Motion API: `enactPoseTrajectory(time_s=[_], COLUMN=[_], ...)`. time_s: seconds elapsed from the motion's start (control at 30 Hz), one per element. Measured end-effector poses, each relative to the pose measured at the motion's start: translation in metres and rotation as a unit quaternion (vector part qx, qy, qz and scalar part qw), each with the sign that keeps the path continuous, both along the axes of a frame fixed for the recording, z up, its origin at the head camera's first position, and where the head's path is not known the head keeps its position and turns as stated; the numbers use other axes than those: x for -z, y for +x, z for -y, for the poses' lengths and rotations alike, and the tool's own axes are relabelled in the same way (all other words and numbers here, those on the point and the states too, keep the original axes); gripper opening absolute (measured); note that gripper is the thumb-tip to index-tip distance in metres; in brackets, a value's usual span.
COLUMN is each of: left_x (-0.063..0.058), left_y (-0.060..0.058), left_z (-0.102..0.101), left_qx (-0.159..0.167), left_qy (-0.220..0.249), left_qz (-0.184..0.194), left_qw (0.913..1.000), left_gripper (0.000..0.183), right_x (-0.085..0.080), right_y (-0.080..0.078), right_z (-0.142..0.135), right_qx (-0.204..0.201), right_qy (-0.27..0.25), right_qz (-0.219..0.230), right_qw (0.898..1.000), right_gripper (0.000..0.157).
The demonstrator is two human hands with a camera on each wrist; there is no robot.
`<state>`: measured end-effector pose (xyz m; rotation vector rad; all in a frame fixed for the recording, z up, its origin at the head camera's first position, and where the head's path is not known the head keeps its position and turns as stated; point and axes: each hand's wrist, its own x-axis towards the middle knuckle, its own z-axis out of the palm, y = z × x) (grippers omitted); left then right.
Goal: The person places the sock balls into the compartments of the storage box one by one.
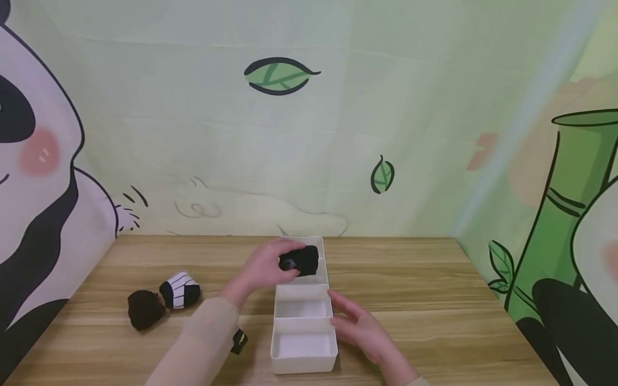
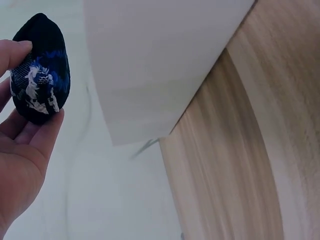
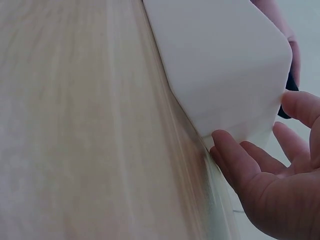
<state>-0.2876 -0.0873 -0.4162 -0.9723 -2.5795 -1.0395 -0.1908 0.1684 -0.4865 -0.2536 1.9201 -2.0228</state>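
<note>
From here I can read no text, brand or number. The blue-and-white threadwork (image 2: pixel 41 85) on the black bundle (image 1: pixel 306 260) in the left grip (image 1: pixel 264 266) shows no legible lettering; the reddish marks (image 1: pixel 483 150) on the backdrop (image 1: pixel 415 80), beyond and right of that grip, are too faint.

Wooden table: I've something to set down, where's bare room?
Widest: right of the white tray, between right hand and backdrop. Smaller: between striped bundle and left hand. Crowded: near left, with left sleeve, dark bundle and small black item.
</note>
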Motion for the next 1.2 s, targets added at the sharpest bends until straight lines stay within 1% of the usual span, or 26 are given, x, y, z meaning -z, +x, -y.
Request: enactPoseTrajectory(time_s=[0.13,0.27,0.4,0.53,0.67,0.83,1.2], left_x=[0.005,0.012,0.02,0.025,0.029,0.033,0.034], left_y=[-0.003,-0.006,-0.008,-0.01,-0.011,-0.012,-0.012], left_z=[-0.001,-0.001,-0.002,-0.003,-0.004,-0.006,-0.007], left_qx=[0.002,0.001,-0.001,0.001,-0.001,-0.004,-0.001], left_qy=[0.002,0.011,0.009,0.014,0.008,-0.016,-0.048], left_qz=[0.003,0.023,0.04,0.046,0.045,0.03,0.025], left_qw=[1.0,0.9997,0.9992,0.9989,0.999,0.9994,0.9985], left_gripper=[0.054,0.054,0.054,0.054,0.053,0.051,0.05], right_x=[0.0,0.0,0.001,0.001,0.001,0.001,0.001], right_y=[0.0,0.001,0.001,0.0,0.0,-0.001,0.0], right_z=[0.0,0.0,0.0,0.0,0.001,0.001,0.001], right_qx=[0.0,0.0,0.001,0.004,0.005,0.005,0.008], right_qy=[-0.002,0.0,0.005,0.006,0.005,0.005,0.001], right_qz=[0.001,0.0,-0.001,0.0,0.002,0.004,0.004], right_qw=[1.0,1.0,1.0,1.0,1.0,1.0,1.0], right_gripper=[0.066,0.066,0.066,0.066,0.067,0.066,0.066])
